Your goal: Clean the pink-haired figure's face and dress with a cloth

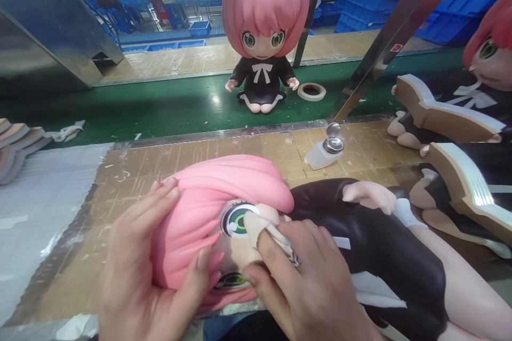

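Pink-haired doll [280,224] lies on its back across the near edge of the cardboard-covered bench [132,170], head to the left. Left hand [152,272] cups the pink hair, fingers spread, thumb on the fringe, steadying the head. Right hand [308,282] is curled around a small cloth wad [260,226], forefinger pressing it beside the green eye; probably wiping, cloth partly hidden. Best done with light, short strokes, head kept pinned, staying off the painted eye ring. Solvent bottle [324,152] stands open toward the bench's far edge, well apart. Finished dolls with books [448,117] crowd the right side; open room lies left. Another doll [262,37] and tape roll [311,91] sit on the green belt [160,106] beyond.
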The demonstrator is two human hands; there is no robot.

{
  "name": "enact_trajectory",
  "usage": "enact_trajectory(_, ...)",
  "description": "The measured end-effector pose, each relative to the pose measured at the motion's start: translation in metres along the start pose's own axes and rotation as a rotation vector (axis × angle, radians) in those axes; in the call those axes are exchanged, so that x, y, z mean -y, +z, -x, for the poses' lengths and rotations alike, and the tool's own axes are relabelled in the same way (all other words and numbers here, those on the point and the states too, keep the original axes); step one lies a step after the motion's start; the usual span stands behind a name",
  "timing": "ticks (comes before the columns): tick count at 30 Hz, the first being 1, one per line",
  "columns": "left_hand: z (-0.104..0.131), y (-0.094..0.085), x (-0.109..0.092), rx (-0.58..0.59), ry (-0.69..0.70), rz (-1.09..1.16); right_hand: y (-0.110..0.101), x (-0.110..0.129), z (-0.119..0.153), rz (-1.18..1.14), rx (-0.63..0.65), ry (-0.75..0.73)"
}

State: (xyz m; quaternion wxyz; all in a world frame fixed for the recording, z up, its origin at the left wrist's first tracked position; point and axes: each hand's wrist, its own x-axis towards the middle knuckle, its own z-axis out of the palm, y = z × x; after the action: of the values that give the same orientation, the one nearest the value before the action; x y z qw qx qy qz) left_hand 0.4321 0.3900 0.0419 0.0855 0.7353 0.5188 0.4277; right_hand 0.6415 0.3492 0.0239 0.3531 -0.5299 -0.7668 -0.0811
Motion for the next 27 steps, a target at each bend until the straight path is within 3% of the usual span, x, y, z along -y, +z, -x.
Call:
enact_trajectory(14,-0.002,-0.001,0.001,0.017,-0.017,-0.022,-0.001,-0.003,0.000,-0.041,0.033,-0.051)
enact_trajectory(21,0.000,-0.003,0.005,0.051,-0.042,-0.027,0.022,0.007,-0.004,-0.091,-0.069,0.021)
enact_trajectory(27,-0.001,-0.003,0.008,0.032,-0.037,-0.007,0.019,0.008,-0.003,-0.080,-0.069,0.042)
